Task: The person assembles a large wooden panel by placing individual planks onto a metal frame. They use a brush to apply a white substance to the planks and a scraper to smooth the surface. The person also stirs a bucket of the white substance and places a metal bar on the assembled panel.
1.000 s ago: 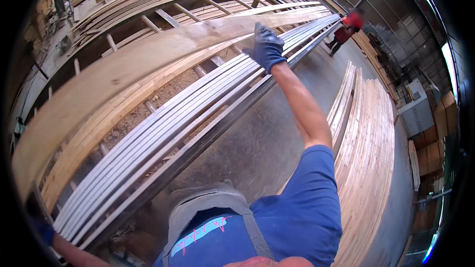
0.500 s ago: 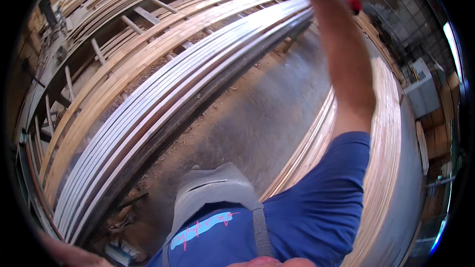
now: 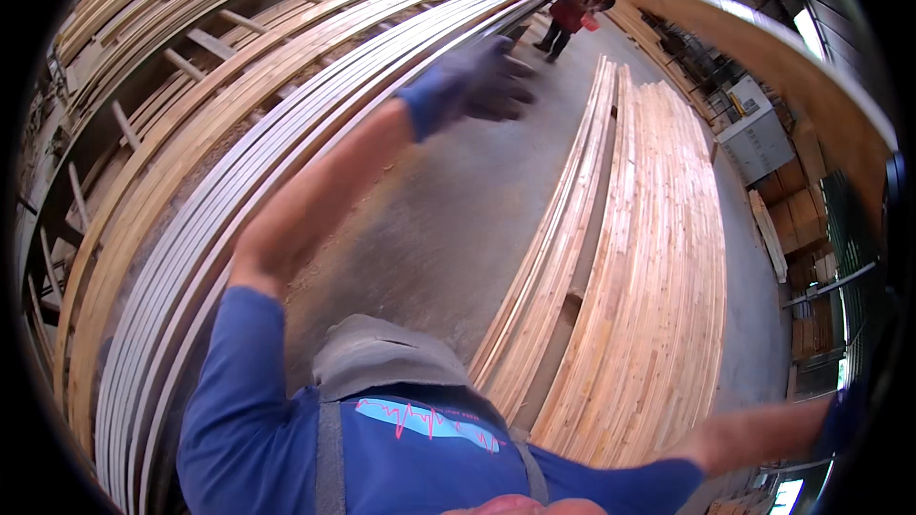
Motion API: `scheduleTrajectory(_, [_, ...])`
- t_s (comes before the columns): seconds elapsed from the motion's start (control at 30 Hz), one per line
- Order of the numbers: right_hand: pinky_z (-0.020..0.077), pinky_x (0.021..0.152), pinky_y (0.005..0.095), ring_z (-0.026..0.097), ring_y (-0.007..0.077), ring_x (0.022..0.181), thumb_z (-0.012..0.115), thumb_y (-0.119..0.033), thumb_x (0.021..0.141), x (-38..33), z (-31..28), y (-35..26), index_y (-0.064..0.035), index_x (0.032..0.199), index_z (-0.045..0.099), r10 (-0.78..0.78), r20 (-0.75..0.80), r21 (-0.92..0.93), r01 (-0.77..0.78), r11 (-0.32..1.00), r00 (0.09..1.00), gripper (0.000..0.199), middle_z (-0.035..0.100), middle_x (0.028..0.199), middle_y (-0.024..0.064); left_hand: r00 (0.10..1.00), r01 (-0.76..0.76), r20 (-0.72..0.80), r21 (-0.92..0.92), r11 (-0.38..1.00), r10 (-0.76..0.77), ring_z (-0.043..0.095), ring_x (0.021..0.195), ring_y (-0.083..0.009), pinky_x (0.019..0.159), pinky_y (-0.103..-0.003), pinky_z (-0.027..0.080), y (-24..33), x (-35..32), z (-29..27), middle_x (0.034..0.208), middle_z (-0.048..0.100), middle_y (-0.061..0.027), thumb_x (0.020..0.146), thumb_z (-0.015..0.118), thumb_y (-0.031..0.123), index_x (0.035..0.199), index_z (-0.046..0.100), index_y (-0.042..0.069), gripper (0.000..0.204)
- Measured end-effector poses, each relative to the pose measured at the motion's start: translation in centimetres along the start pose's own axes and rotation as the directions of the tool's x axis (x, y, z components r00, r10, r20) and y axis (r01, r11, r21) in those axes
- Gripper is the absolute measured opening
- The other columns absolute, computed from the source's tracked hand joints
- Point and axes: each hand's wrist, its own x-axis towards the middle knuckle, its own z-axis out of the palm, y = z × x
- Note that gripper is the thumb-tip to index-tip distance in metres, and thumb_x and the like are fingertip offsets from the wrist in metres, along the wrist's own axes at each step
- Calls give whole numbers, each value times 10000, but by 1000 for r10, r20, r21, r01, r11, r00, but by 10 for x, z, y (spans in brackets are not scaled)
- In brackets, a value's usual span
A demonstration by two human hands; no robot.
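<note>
My left hand (image 3: 491, 86), in a dark glove with a blue cuff, is raised in front of me with its fingers apart, holding nothing. It appears over the edge of a row of pale, whitish boards (image 3: 286, 133); I cannot tell whether it touches them. At the right rim is my right hand (image 3: 844, 420), in a dark glove, its fingers lost in shadow and the picture edge. A long wooden board (image 3: 763, 48) arcs across the upper right. Its near end passes out at the rim, so whether my right hand reaches it cannot be seen.
A wide stack of light planks (image 3: 658, 257) lies on the grey floor (image 3: 429, 219) to my right. Bare wooden boards (image 3: 181, 172) rest on a slatted rack at left. Far ahead stands another person (image 3: 571, 14) in red and dark clothing. A light-grey box (image 3: 759, 143) stands beyond the stack.
My right arm has swung down from high ahead to the right rim. My left hand has risen from the lower left into the middle. The long board now shows at upper right.
</note>
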Motion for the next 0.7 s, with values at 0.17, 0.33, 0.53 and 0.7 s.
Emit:
scheduleTrajectory(0.17, [400,636,401,511,195,733,546,-457,915,-113,-105,97,-151,1098,564,442,15,-188,-432,882,897,357,560,863,61,940,330,185,-264,906,-288,610,1139,-330,969,-452,469,-131,186,131,1382,523,-194,775,406,853,1448,340,38,1059])
scheduleTrajectory(0.33, [396,697,415,513,202,809,527,-483,919,-206,-134,146,-147,1141,550,726,-67,-180,-724,666,685,403,558,936,66,940,331,202,-737,589,-276,511,1256,-376,1029,-541,409,-190,306,232,1416,475,-192,741,344,906,1452,340,45,1117])
scheduleTrajectory(0.53, [392,771,433,514,211,900,504,-515,923,-263,-141,181,-143,1191,533,870,-140,-89,-881,465,473,459,556,1024,71,928,211,-41,-763,612,-370,587,1097,-359,957,-617,436,-295,316,324,1279,575,-144,864,390,765,1346,470,117,811])
scheduleTrajectory(0.7, [389,833,448,516,219,976,485,-541,926,-275,-127,196,-139,1233,520,915,-156,-24,-927,374,373,507,554,1097,76,926,192,-50,-790,582,-373,620,1000,-356,907,-593,483,-313,299,346,1148,622,-155,855,464,747,1271,505,114,759])
